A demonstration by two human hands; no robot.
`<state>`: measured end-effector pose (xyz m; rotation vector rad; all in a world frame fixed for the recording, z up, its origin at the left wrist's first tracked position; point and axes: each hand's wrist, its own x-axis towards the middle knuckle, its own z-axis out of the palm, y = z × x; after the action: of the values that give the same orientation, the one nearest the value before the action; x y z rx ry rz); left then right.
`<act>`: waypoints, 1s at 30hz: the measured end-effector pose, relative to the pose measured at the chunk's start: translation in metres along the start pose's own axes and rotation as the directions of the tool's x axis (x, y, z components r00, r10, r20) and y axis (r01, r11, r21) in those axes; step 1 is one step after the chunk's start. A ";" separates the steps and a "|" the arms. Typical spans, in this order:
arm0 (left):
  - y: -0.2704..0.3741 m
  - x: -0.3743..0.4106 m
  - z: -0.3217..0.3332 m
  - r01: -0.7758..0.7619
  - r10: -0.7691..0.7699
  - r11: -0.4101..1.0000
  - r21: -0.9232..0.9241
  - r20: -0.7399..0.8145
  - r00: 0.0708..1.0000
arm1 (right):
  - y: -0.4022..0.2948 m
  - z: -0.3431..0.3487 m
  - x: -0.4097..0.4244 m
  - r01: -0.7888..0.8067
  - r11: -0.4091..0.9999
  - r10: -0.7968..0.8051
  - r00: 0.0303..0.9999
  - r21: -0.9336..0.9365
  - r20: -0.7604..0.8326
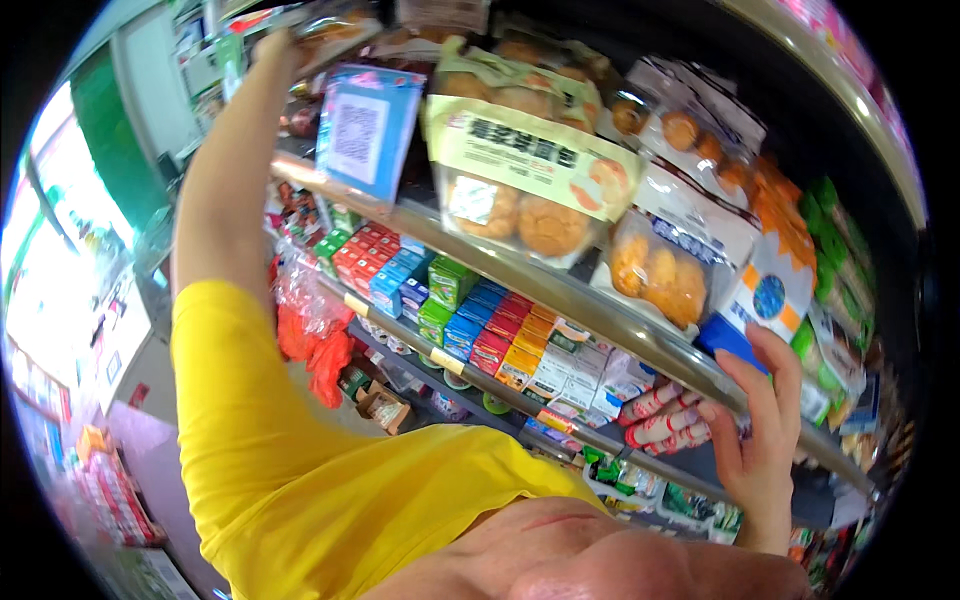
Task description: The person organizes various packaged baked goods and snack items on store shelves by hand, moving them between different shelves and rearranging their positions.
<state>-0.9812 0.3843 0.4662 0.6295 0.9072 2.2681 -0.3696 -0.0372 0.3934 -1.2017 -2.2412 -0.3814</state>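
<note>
My left arm, in a yellow sleeve, reaches to the upper left. My left hand (274,49) is at the edge of a clear pack of baked goods (334,31); its fingers are mostly hidden and blurred, so whether it grips the pack does not show. My right hand (761,439) is at the shelf's metal front rail (525,281), thumb and fingers apart, with nothing in it. Close to those fingertips stands a white, orange and blue bag (769,289). Between my hands are a pale-yellow bag of round buns (532,169) and a white-topped bag of bread pieces (667,262).
A blue card with a printed code (367,135) stands at the shelf edge. Below are rows of small drink cartons (480,330) and wrapped small bottles (667,420). Red plastic bags (315,360) hang at the left. A white counter (127,337) stands farther left.
</note>
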 end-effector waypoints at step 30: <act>-0.124 -0.315 0.274 0.358 -0.430 0.885 0.297 0.816 0.386 | 0.092 0.004 0.028 -0.282 0.748 0.422 0.901 0.600 -0.103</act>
<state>-0.5469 0.3615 0.4916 1.2797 0.5053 1.1703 -0.3065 0.0346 0.4058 -1.1365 -1.6794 0.2867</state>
